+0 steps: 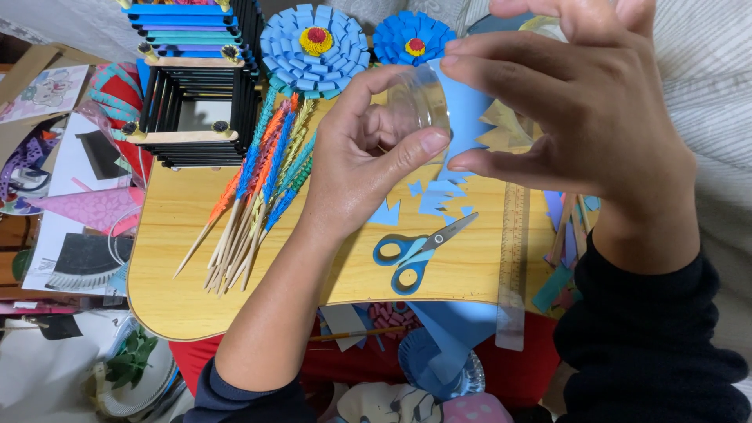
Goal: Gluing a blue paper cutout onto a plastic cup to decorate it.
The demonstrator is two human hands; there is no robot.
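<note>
My left hand (362, 160) grips a clear plastic cup (417, 98), thumb pressed on its side. My right hand (576, 102) holds a piece of blue paper (468, 110) against that cup, fingers spread along the paper's edge. Both hands hover above a light wooden board (188, 301). On the board below them lie blue-handled scissors (415, 249) and small blue paper scraps (432, 197).
A bundle of wooden sticks with orange, blue and green paper tips (262, 180) lies left of my hands. Two blue paper flowers (315, 48) sit at the back. A stacked stick frame (196, 86) stands back left. A clear ruler (513, 266) lies on the right.
</note>
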